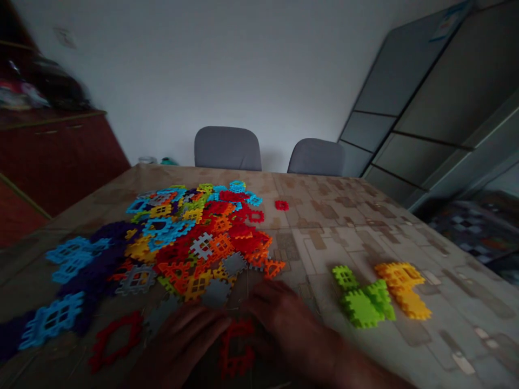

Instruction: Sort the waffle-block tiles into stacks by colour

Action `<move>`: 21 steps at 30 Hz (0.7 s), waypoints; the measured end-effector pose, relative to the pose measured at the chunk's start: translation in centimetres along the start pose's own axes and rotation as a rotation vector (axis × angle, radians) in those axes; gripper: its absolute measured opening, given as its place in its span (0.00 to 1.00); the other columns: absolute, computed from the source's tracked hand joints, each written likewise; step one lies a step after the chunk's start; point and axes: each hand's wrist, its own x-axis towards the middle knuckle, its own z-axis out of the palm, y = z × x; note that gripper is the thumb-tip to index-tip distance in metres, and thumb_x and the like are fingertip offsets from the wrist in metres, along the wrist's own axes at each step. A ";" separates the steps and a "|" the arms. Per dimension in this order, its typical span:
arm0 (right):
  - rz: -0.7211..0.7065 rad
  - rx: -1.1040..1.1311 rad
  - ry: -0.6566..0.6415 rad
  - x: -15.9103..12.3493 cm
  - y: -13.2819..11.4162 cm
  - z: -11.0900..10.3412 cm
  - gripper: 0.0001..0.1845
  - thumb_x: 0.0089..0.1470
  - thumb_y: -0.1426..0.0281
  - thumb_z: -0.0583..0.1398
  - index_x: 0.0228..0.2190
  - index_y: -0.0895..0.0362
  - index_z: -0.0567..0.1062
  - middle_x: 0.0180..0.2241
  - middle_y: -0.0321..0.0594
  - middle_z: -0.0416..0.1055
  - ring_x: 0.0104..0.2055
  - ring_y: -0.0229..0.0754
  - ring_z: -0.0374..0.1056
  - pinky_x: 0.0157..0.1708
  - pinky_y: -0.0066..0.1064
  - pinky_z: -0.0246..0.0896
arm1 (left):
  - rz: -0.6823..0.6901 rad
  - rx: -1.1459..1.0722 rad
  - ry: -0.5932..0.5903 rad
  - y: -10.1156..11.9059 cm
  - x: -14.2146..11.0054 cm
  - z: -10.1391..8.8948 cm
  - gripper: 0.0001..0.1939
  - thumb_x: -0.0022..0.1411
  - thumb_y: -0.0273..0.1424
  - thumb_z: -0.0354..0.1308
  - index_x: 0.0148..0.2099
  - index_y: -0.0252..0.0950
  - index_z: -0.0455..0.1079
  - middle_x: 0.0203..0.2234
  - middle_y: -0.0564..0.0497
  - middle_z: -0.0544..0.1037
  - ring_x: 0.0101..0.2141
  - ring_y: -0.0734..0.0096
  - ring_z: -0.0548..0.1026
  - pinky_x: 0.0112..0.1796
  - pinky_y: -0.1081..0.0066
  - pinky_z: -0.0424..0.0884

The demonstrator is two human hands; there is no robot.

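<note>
Here we are at the near side of the patterned table (pixel 312 346), and the red frame (pixel 225 350) sits low in the middle, right between our two hands. Its long axis seems to run away from us, toward the far edge where the chairs are, with part of its outline lost behind our fingers. Our left hand (pixel 184 336) has its fingers stretched nearly straight and close together, tips at the frame's left side; our right hand (pixel 281 313) curves its fingers down over the right side. Whether either has a grip, we cannot tell in this dark blur. Now the count: one larger red piece (pixel 96 354) left of our left hand, one small red square (pixel 281 201) out beyond the heap (pixel 203 246), three green pieces (pixel 362 309) and two yellow pieces (pixel 413 303) to the right, two grey chairs (pixel 227 148). The heap is too tangled to number. For room, bare tabletop runs from our right hand to the green pieces; ahead, the heap crowds close to our fingertips.
</note>
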 end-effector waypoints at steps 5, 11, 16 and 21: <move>0.312 -0.208 0.142 0.9 2.1 -0.9 0.17 0.62 0.78 0.57 0.52 0.61 0.74 0.57 0.54 0.68 0.58 0.53 0.63 0.59 0.45 0.58 | 0.049 0.028 -0.012 0.4 0.5 1.4 0.30 0.68 0.53 0.55 0.64 0.40 0.65 0.52 0.51 0.81 0.48 0.61 0.78 0.53 0.70 0.72; 0.320 -0.239 0.015 1.3 2.9 -0.5 0.17 0.64 0.78 0.56 0.53 0.60 0.74 0.50 0.50 0.74 0.54 0.52 0.68 0.54 0.42 0.64 | 0.000 0.011 -0.003 1.0 0.7 1.8 0.24 0.70 0.48 0.53 0.62 0.42 0.67 0.47 0.51 0.82 0.45 0.60 0.79 0.54 0.67 0.71; 0.316 -0.218 -0.012 1.1 3.1 -1.5 0.12 0.62 0.76 0.60 0.47 0.59 0.77 0.47 0.49 0.76 0.51 0.52 0.70 0.52 0.41 0.66 | -0.051 0.028 -0.066 1.7 1.0 0.6 0.30 0.67 0.50 0.58 0.64 0.40 0.63 0.51 0.47 0.81 0.50 0.57 0.78 0.56 0.63 0.70; 0.133 -0.041 -0.056 -0.3 2.3 -2.0 0.15 0.60 0.70 0.65 0.49 0.57 0.76 0.50 0.46 0.74 0.54 0.49 0.68 0.55 0.37 0.63 | -0.099 0.045 -0.105 2.0 1.2 0.1 0.36 0.58 0.45 0.66 0.64 0.40 0.61 0.49 0.47 0.81 0.48 0.53 0.78 0.54 0.58 0.73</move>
